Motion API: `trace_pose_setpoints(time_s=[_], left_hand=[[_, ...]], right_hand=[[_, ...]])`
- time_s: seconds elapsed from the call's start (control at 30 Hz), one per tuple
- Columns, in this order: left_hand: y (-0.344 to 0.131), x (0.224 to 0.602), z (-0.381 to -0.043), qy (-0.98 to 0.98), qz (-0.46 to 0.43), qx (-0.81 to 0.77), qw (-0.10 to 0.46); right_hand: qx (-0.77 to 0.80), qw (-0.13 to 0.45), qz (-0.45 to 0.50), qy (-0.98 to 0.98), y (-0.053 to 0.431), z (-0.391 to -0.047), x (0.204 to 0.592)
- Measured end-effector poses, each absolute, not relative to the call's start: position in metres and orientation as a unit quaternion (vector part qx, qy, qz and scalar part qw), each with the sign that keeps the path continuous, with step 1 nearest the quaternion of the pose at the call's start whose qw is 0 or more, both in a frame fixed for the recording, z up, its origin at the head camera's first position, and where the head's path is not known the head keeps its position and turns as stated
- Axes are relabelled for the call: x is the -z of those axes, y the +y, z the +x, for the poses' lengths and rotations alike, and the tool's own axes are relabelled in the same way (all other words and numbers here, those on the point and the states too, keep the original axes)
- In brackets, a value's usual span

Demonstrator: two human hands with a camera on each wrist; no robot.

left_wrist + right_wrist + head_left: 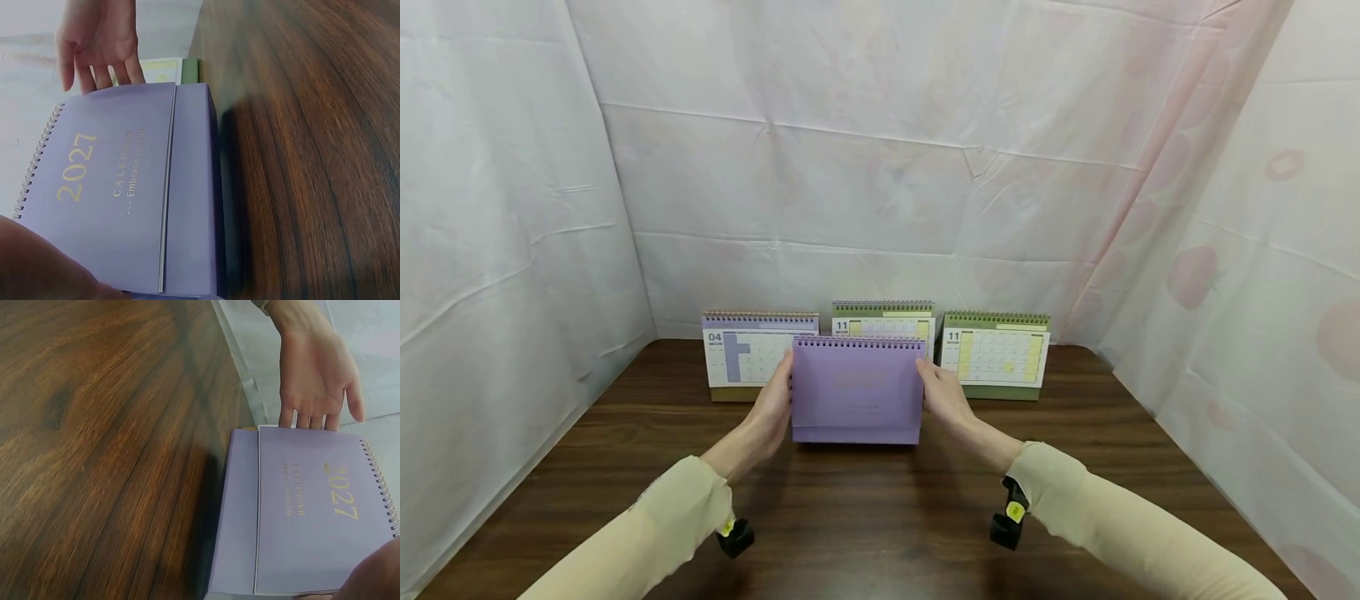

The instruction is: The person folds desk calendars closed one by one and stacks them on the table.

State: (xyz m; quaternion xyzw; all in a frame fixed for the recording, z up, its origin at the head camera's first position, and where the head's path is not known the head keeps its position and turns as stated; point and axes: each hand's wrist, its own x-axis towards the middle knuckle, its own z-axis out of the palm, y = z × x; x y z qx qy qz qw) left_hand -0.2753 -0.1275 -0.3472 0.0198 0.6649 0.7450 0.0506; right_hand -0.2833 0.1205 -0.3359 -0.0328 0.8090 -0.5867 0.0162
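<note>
A purple desk calendar (857, 387) with a spiral along its top stands upright between both hands in the head view. Its cover carries gold "2027 CALENDAR" lettering, readable in both wrist views. The left hand (771, 410) holds the calendar's left side, and the right hand (946, 398) holds its right side. In the left wrist view the right hand (103, 40) extends its fingers behind the cover, which hides their tips. The left hand (317, 375) has its fingers behind the opposite edge in the right wrist view.
Behind stand a purple-and-white calendar (752, 358) marked 04 on the left and a green calendar (996, 354) marked 11 on the right. Another green calendar (883, 321) is partly hidden in the middle. Pale curtains (865, 183) enclose the dark wooden table (865, 525).
</note>
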Motion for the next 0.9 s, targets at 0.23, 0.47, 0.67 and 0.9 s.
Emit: trace_pose_setpoints(time_s=[0.23,0.47,0.67,0.9], left_hand=[[-0.135,0.347,-0.273,0.666,0.006,-0.745,0.049],[-0.145,0.341,-0.273,0.673,-0.005,-0.738,0.048],[-0.154,0.337,-0.272,0.674,-0.009,-0.737,0.048],[-0.167,0.333,-0.271,0.678,-0.024,-0.733,0.049]], right_hand=[[0.547,-0.009,-0.067,0.835,0.112,-0.283,0.336],[0.526,-0.029,-0.098,0.844,0.104,-0.281,0.332],[0.496,-0.031,-0.106,0.862,0.095,-0.280,0.328],[0.475,-0.017,-0.133,0.870,0.082,-0.282,0.325]])
